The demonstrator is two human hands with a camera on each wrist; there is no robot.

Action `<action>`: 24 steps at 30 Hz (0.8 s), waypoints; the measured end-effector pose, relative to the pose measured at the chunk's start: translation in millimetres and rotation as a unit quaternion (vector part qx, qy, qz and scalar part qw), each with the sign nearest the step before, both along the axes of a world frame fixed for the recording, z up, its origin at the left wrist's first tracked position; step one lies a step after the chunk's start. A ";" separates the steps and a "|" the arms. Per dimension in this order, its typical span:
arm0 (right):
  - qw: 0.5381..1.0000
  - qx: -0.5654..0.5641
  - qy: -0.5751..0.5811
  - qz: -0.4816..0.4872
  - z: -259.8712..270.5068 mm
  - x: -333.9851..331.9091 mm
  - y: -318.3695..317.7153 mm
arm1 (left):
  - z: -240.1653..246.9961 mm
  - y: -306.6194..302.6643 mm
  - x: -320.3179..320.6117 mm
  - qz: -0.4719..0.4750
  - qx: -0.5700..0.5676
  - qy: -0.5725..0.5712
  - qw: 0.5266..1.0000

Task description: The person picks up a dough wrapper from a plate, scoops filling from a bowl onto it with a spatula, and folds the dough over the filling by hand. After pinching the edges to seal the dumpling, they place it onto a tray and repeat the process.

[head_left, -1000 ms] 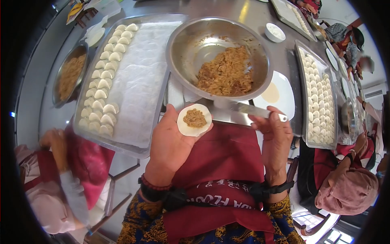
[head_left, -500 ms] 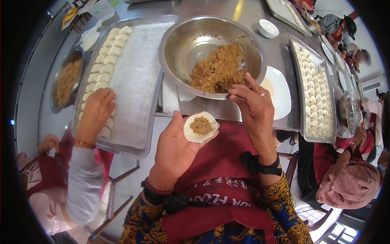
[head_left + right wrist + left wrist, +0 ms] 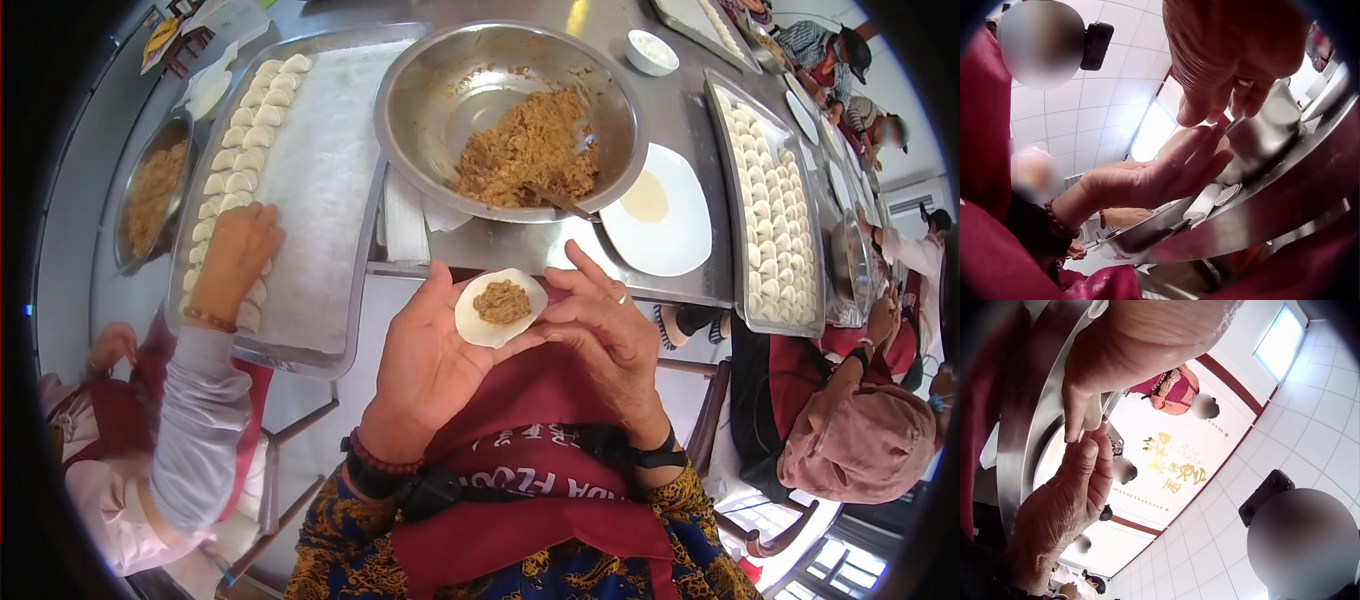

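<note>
On the straight fingers of my left hand [image 3: 425, 345], palm up, lies a round dough wrapper [image 3: 468, 325] with a mound of brown filling [image 3: 502, 302] in its middle. The left thumb stands beside the wrapper's edge. My right hand [image 3: 610, 340] is at the opposite edge, its fingertips and thumb close to the dough and the left fingertips. From the left wrist view, the right hand [image 3: 1063, 506] meets the wrapper's pale edge [image 3: 1093, 415] from below. A metal spatula [image 3: 565, 204] leans in the steel bowl [image 3: 420, 150], untouched, among the filling.
To the left, another person's hand [image 3: 238, 260] reaches over a tray [image 3: 330, 200] with rows of dumplings. A white plate [image 3: 680, 235] with a wrapper lies right of the bowl. Beyond are a second dumpling tray [image 3: 800, 318] and a small white bowl [image 3: 652, 53].
My right hand let go of the spatula in the bowl's filling and came down to the wrapper. The left hand moved slightly right with the wrapper. The neighbour's hand reached onto the left tray.
</note>
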State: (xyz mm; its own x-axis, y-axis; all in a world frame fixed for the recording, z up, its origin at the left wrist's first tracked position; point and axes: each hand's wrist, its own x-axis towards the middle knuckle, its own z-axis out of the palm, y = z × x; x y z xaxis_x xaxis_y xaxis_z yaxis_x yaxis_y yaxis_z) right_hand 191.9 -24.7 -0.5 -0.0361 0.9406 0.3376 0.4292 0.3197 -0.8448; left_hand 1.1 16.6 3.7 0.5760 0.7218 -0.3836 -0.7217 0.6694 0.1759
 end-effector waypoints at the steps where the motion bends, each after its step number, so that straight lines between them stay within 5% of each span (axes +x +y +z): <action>1: 1.000 0.002 0.005 0.009 -2.7 0.1 0.1 | 0.6 -0.3 0.4 -0.006 -0.003 -0.012 1.000; 11: 0.999 -0.005 0.007 0.054 -0.6 0.8 -1.1 | -0.6 -9.3 4.3 -0.035 0.036 -0.012 0.999; 16: 0.996 -0.053 0.063 0.037 4.1 -5.1 -5.1 | 2.7 -20.6 6.6 -0.087 0.190 0.129 0.969; 24: 0.988 -0.100 0.113 0.019 -0.5 -8.7 -5.1 | -5.9 -30.6 14.8 -0.085 0.267 0.262 0.924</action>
State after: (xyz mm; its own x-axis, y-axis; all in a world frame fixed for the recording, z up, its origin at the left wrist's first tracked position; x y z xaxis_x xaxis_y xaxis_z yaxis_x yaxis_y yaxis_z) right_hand 183.2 -29.7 -1.0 -0.0169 0.9889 0.1477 0.2137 0.1479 -0.9656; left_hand 16.0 -14.0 -2.2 0.5347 0.8051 -0.2566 -0.3371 0.4817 0.8089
